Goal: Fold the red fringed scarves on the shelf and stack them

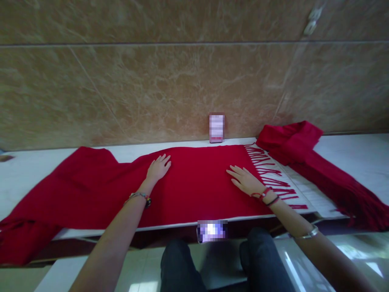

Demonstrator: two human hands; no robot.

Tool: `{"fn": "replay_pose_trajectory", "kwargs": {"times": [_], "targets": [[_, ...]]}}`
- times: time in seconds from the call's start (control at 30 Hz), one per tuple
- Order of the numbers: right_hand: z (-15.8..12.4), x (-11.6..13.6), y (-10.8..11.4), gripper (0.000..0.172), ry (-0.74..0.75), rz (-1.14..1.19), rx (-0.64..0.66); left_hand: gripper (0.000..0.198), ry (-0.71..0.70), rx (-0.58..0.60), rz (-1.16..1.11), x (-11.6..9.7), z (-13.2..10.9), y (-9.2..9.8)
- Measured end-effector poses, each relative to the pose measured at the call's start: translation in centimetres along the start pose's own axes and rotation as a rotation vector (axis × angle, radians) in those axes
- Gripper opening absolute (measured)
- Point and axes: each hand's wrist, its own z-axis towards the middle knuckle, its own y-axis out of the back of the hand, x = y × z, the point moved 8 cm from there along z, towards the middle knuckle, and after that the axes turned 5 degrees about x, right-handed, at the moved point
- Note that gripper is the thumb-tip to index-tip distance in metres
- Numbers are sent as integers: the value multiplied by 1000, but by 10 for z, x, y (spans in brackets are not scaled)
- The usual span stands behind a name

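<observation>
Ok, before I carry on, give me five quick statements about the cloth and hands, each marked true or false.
1. The left hand rests on the long red cloth. True.
2. A fringe runs along that cloth's right end. True.
3. The right hand is gripping the fringe. False: it lies on the cloth, fingers spread.
4. A second red cloth lies farther right. True.
5. Both wrists are bare. False: both wear bracelets.

Scarf (197, 186) on table (343, 150); second scarf (284, 148) to its right; wall (158, 89) behind both
</observation>
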Motion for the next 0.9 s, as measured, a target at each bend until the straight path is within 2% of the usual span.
{"fn": "replay_pose_trajectory", "kwargs": {"times": [0.17, 0.27, 0.37, 0.47, 0.67, 0.77, 0.9], "targets": [[-2, -31, 2, 47, -104, -35, 3, 49, -2, 12, 20, -2, -3, 4], [2, -34, 11, 49, -135, -7, -27, 48, -5, -3, 21, -4, -5, 8], [11, -22, 20, 51, -119, 48, -79, 47, -6, -21, 23, -4, -6, 10], [22, 1, 22, 52, -102, 81, -87, 47, -3, -40, 15, -3, -5, 10], [30, 44, 6, 60, -97, 59, 43, 47, 1, -62, -21, -2, -3, 11], [26, 48, 2, 58, -73, 27, 91, 47, 2, -63, -27, -2, -3, 12], [14, 29, 3, 55, -99, -17, 90, 48, 3, -60, -35, -4, -5, 13]]}}
